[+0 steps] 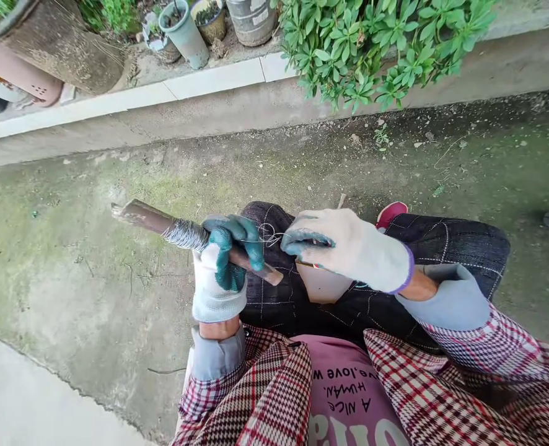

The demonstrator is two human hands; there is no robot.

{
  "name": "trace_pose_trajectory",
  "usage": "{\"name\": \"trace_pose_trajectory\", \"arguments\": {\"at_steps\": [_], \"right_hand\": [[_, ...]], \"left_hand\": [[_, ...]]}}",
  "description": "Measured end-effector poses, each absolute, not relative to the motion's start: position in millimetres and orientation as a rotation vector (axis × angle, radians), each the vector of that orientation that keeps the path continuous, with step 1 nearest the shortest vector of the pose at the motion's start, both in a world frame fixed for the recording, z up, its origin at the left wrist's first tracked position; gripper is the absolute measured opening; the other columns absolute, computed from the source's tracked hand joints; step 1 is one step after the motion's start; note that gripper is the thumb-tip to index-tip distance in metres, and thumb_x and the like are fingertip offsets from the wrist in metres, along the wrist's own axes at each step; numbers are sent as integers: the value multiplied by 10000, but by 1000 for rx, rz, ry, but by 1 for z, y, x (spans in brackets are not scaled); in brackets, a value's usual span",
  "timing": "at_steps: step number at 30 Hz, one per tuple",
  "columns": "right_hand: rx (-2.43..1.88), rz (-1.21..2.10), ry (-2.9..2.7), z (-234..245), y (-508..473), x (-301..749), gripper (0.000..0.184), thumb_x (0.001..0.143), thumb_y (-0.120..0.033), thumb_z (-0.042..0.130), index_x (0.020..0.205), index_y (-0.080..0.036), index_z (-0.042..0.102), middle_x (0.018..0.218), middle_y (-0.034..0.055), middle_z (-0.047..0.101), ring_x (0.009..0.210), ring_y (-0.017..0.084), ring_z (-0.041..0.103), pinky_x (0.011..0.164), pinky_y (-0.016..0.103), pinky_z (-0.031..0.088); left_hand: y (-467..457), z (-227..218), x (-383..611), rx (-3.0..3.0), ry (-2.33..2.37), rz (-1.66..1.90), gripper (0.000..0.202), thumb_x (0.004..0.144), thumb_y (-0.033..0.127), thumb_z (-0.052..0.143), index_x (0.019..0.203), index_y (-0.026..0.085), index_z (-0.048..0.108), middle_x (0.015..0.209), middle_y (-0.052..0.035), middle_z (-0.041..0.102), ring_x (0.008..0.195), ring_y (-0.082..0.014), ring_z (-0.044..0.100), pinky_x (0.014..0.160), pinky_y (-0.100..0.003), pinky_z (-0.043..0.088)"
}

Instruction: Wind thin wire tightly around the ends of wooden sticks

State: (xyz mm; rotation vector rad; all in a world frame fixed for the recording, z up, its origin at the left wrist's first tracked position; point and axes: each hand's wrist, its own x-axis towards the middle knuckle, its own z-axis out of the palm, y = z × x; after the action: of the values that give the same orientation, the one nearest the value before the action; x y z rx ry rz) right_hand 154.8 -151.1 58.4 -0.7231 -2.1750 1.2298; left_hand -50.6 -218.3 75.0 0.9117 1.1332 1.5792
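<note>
Both my hands wear white gloves with green palms. My left hand (223, 263) is wrapped round a brown stick (147, 220) that points up and left, just right of a band of thin silver wire (184, 234) coiled round it. My right hand (344, 248) is closed in a pinch on a loose tangle of the same wire (269, 235) between the two hands. A thin reddish rod-like thing (309, 264) shows under the right hand. Both hands hover over my lap in dark checked trousers (442, 248).
Mossy concrete ground (116, 279) lies below. A low kerb (209, 80) runs across the top, with several pots (186, 31) behind it and a leafy green plant (372, 49) hanging over. A pink shoe tip (390, 214) shows past my knee.
</note>
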Motion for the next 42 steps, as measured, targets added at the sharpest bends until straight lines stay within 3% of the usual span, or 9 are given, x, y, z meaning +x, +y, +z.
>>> {"name": "trace_pose_trajectory", "arguments": {"at_steps": [4,7,10,19,25,30,33,38,42], "right_hand": [[-810,1160,-2126,65,-161,153,250,942,-270,673,1110,-375,825,1138,-9,819,1013,268,769,930,430,595],[-791,1133,-2151,65,-167,147,254,971,-240,635,1144,-289,815,1134,15,823,1010,243,773,942,400,589],[-794,1123,-2183,66,-171,140,261,988,-209,613,1167,-216,803,1130,40,825,1017,223,772,958,367,574],[-715,1113,-2185,89,-170,130,234,1012,-211,600,1133,-202,801,1137,50,808,1026,212,752,935,344,555],[-695,1131,-2191,97,-166,121,157,1001,-242,663,1043,-196,808,1053,49,785,966,199,723,875,329,523],[-545,1327,-2207,94,-166,110,87,940,-228,729,937,-196,810,927,27,767,842,165,686,799,307,506],[-611,1568,-1892,92,-166,112,65,899,-235,770,874,-179,791,863,31,749,798,164,671,745,302,522],[-568,2064,-1347,80,-167,120,213,874,-368,823,868,-171,744,757,10,665,616,124,570,542,256,468],[-439,2131,-1364,77,-164,119,255,869,-393,815,820,-177,689,755,2,631,630,124,547,550,256,447]], "left_hand": [[-222,79,-55,896,1047,1631,516,900,542,789,666,205,476,632,51,562,418,-63,467,384,-185,425],[-227,85,-59,914,966,1667,567,945,559,740,645,202,417,539,60,479,387,-69,422,339,-170,357],[-234,91,-64,944,907,1730,547,983,523,706,645,201,420,508,58,441,384,-76,424,336,-165,346],[-246,93,-73,1004,906,1801,628,900,534,801,585,191,380,459,64,384,353,-72,404,346,-164,377],[-252,90,-75,1158,845,1706,594,961,547,720,586,190,428,456,46,430,357,-80,403,356,-181,398],[-257,92,-72,1130,881,1668,528,946,485,744,601,193,470,491,27,485,404,-104,465,396,-209,436],[-255,88,-74,1131,851,1705,548,936,504,758,590,199,461,459,46,426,358,-95,417,364,-208,403],[-249,85,-75,1029,858,1721,571,921,517,783,592,195,443,471,56,408,372,-84,404,352,-186,391],[-247,91,-76,971,839,1775,584,949,495,755,602,196,392,472,74,353,356,-72,356,346,-176,394]]}}
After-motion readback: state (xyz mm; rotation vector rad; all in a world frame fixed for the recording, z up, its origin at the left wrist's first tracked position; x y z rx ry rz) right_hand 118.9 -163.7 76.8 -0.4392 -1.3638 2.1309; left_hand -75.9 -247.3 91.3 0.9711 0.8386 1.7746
